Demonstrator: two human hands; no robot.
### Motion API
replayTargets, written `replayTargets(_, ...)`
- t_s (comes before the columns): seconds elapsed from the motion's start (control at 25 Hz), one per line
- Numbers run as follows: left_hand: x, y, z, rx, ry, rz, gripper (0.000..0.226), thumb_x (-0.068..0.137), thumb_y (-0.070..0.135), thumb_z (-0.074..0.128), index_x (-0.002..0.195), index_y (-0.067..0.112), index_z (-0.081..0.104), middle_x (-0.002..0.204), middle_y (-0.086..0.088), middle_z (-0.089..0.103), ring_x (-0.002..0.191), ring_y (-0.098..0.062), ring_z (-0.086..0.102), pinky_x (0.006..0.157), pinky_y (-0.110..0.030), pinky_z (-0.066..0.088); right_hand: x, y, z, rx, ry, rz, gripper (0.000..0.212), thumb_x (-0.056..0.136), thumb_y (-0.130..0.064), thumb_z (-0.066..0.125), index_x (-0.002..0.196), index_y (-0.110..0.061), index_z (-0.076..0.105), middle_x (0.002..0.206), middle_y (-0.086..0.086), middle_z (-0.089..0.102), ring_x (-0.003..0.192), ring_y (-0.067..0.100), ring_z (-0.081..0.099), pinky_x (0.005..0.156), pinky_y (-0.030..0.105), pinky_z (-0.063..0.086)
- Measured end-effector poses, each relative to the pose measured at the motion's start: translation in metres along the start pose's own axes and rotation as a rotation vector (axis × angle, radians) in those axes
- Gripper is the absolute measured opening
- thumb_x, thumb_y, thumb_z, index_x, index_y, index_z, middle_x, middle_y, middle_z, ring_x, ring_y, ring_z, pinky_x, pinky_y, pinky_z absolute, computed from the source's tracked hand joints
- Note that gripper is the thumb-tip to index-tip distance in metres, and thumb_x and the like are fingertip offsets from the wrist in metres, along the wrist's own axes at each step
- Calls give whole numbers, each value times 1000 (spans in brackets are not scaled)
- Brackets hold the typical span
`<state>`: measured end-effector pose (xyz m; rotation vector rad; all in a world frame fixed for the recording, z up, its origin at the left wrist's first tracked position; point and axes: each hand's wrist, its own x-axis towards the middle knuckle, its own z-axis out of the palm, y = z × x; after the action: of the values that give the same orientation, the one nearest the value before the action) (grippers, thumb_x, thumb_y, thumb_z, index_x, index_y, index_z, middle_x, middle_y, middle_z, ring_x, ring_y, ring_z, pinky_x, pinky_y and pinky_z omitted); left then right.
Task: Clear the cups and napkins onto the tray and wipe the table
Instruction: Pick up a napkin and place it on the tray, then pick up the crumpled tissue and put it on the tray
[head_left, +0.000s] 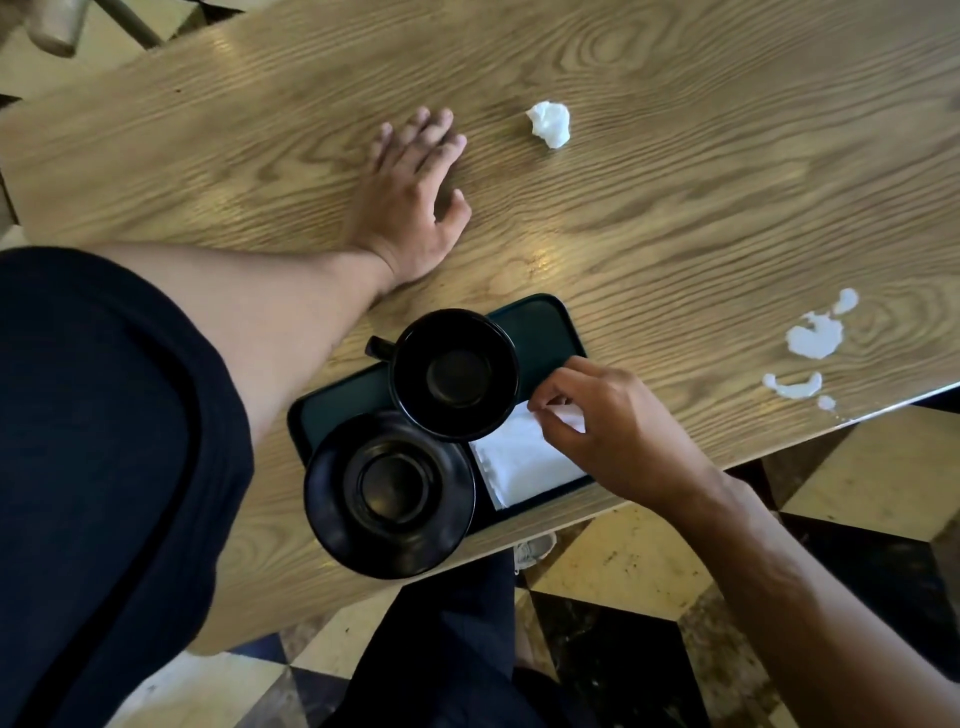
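A dark green tray (550, 332) sits at the near edge of the wooden table (675, 208). On it stand a black cup (454, 376) with its handle to the left and a black saucer (389, 493) that overhangs the tray's near corner. A flat white napkin (524, 457) lies on the tray's right part, and my right hand (597, 421) pinches its far edge. My left hand (410, 202) rests flat on the table with fingers spread, holding nothing. A crumpled white napkin (549, 123) lies on the table to the right of its fingertips.
White spilled liquid (813, 338) lies in several blots near the table's right edge. A tiled floor (649, 566) shows below the table edge. My dark clothing fills the lower left. A chair leg (130, 21) stands beyond the far left corner.
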<state>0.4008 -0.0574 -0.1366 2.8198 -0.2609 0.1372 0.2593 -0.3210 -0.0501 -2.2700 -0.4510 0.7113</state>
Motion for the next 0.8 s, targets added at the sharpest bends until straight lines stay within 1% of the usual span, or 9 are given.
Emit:
replayTargets(0.08, 0, 1, 0, 2, -1, -4, 54, 94, 31, 47, 143, 9, 54, 159, -10, 43, 151, -30, 32, 125, -52, 17, -2, 1, 3, -41, 17, -22, 11, 94, -13, 70, 103, -14, 76, 100, -4, 71, 92, 14, 68, 82, 34, 57)
replayTargets(0.2, -1, 2, -1, -6, 1, -1, 54, 94, 31, 47, 142, 8, 54, 159, -10, 44, 151, -31, 33, 125, -53, 17, -2, 3, 5, -154, 69, -42, 12, 93, -16, 70, 103, -16, 76, 100, -3, 70, 95, 19, 59, 85, 38, 53)
replayTargets(0.28, 0, 3, -1, -2, 3, -1, 54, 93, 31, 48, 142, 8, 55, 158, -10, 45, 150, -31, 34, 124, -53, 18, -4, 6, 6, -192, 142, -26, 16, 90, -18, 74, 106, -17, 75, 107, -1, 66, 102, 20, 52, 90, 36, 49)
replayTargets(0.36, 0, 3, -2, -2, 3, -4, 54, 93, 31, 49, 142, 9, 56, 158, -11, 45, 150, -31, 34, 124, -54, 19, -4, 9, 5, -178, 212, 15, 23, 88, -19, 76, 110, -19, 74, 115, -1, 60, 109, 19, 46, 94, 32, 43)
replayTargets(0.4, 1, 3, -2, -7, 2, -4, 54, 93, 31, 49, 142, 9, 56, 158, -11, 45, 150, -31, 34, 124, -54, 19, -2, 12, 4, -163, 244, 29, 23, 88, -18, 75, 111, -18, 74, 115, -1, 58, 109, 18, 45, 94, 30, 41)
replayTargets(0.48, -1, 3, -1, -16, 7, -4, 55, 92, 30, 50, 142, 8, 56, 158, -11, 45, 150, -31, 34, 124, -54, 19, 8, 20, -2, -133, 313, 45, 21, 89, -13, 74, 110, -17, 75, 111, -2, 58, 107, 16, 47, 92, 24, 39)
replayTargets(0.64, 0, 3, -1, -24, 21, -1, 56, 91, 30, 51, 142, 7, 56, 157, -12, 46, 150, -31, 35, 123, -55, 20, 56, 33, -27, 17, 429, 114, 18, 89, -10, 71, 106, -14, 74, 106, -2, 61, 98, 16, 60, 85, 23, 47)
replayTargets(0.72, 0, 3, 0, -6, 25, 9, 56, 92, 31, 50, 142, 7, 56, 157, -12, 46, 150, -30, 36, 123, -54, 21, 87, 35, -38, 88, 475, 161, 18, 88, -13, 70, 105, -19, 73, 105, -4, 62, 88, 11, 61, 80, 16, 46)
replayTargets(0.8, -1, 1, 0, 3, 32, 17, 55, 92, 32, 50, 141, 8, 56, 157, -11, 46, 149, -30, 36, 123, -54, 21, 118, 33, -46, 139, 522, 204, 21, 88, -18, 68, 109, -23, 70, 105, -4, 63, 85, 2, 59, 77, 9, 44)
